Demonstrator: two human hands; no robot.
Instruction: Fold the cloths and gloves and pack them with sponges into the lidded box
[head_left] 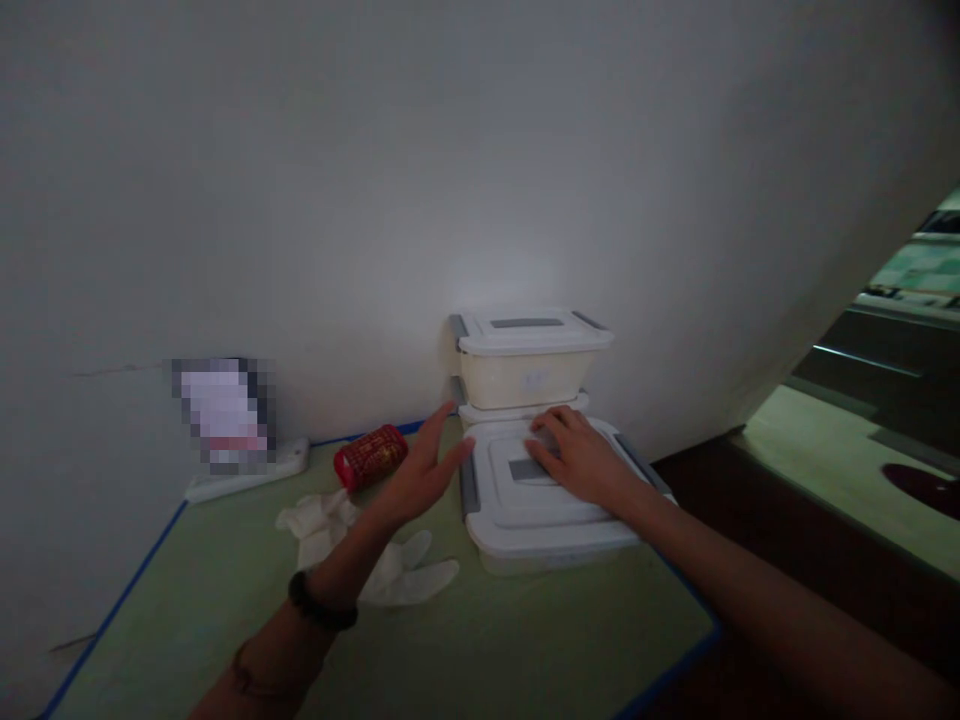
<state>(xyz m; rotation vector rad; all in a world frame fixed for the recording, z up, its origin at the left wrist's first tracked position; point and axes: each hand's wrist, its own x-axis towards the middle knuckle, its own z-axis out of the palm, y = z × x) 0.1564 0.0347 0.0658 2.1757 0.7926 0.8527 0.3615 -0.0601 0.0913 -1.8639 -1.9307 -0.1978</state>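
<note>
My right hand (581, 458) lies flat, fingers stretched, on the lid of a white plastic container (540, 515) with grey clips at the near right of the green table (480, 650). My left hand (424, 470) hovers open beside that container's left edge, fingers spread and thumb up, touching nothing I can make out. A dark band circles my left wrist. Behind the near container, a stack of two more white lidded containers (529, 360) stands against the wall.
A red can (370, 457) lies on its side just left of my left hand. White gloves (375, 555) lie crumpled under my left forearm. A white flat object (247, 470) rests by the wall. The table's blue-edged right side drops to a dark floor.
</note>
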